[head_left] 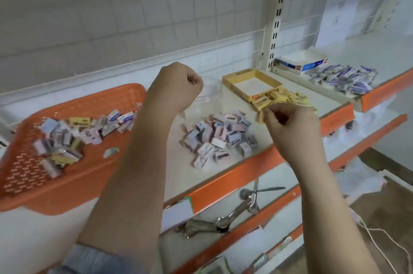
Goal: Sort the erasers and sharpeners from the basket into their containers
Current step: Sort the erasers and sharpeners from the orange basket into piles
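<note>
Left hand (178, 86) curls closed, its contents hidden from view.

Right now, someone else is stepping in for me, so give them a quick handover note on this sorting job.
Left hand: raised in a fist over the shelf; contents not visible.
Right hand: pinching a yellow packet at the yellow pile beside the yellow box.
Done: pastel pile mid-shelf; blue-white pile by the blue-white box.
Left: mixed packets remain in the orange basket; the piles lie outside the boxes.
</note>
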